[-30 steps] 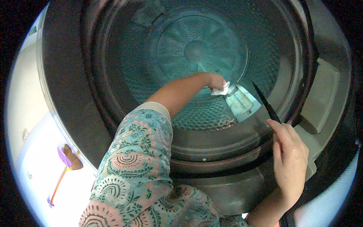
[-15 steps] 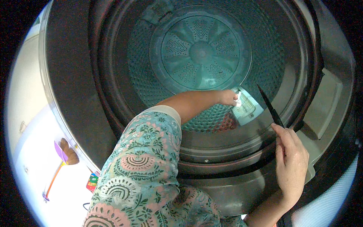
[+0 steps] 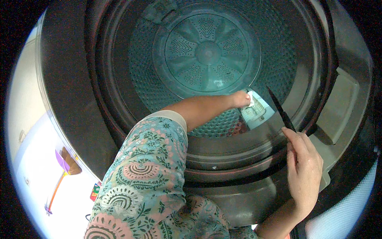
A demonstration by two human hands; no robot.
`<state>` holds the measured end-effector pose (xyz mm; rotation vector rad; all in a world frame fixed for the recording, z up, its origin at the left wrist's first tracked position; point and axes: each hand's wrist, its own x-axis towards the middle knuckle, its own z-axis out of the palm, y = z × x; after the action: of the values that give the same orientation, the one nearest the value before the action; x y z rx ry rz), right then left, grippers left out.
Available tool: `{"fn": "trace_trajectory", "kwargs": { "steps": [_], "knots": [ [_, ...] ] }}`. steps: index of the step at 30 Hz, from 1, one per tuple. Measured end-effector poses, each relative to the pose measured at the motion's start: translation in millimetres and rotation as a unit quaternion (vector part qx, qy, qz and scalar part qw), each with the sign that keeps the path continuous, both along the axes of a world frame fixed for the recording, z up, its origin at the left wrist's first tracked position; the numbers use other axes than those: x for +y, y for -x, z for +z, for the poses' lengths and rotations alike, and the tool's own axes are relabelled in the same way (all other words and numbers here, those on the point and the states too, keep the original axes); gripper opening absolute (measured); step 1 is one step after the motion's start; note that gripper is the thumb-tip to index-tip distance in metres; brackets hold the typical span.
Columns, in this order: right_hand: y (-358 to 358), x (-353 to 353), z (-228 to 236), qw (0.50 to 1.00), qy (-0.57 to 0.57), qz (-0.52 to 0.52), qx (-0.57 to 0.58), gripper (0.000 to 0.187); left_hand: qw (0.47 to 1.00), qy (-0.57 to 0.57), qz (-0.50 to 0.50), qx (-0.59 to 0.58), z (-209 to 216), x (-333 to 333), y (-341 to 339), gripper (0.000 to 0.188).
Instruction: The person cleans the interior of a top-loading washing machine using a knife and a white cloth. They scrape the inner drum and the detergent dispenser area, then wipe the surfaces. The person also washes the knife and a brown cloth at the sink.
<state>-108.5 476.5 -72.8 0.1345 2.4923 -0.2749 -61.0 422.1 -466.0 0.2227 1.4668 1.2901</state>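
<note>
Left hand (image 3: 240,99) inside the washing-machine drum (image 3: 274,51), fingers closed on a crumpled white wad (image 3: 251,98). Wad overlaps the inner end of a pale ribbed panel (image 3: 259,114) on the drum wall; contact unclear. Panel's long axis runs from drum floor to near rim (image 3: 238,148), lying rightward of these fingers. Right hand (image 3: 304,163) farther, outside the rim, fingers pinching a slim black pointed tool (image 3: 282,113).

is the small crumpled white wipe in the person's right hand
No, the left hand holds the small crumpled white wipe, while the right hand holds a slim black pointed tool.
</note>
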Motion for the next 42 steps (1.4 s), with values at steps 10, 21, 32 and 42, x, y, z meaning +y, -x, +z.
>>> {"fn": "trace_trajectory", "kwargs": {
  "steps": [10, 21, 32, 42],
  "knots": [
    [3, -1, 2, 1.000, -0.009, 0.002, -0.008, 0.034, 0.989, -0.010, 0.078, -0.121, -3, 3, -14, 0.020],
    [0, 4, -2, 1.000, 0.009, 0.012, 0.019, 0.029, 0.977, -0.103, 0.043, 0.183, 3, -28, -21, 0.013],
    [-9, 13, -9, 0.995, 0.012, 0.035, 0.097, 0.023, 0.947, 0.010, -0.204, 0.248, 24, -13, 4, 0.025],
    [-8, 6, -1, 0.989, 0.014, 0.043, 0.143, 0.021, 0.970, 0.035, -0.232, 0.058, 53, -30, 23, 0.029]
  ]
}}
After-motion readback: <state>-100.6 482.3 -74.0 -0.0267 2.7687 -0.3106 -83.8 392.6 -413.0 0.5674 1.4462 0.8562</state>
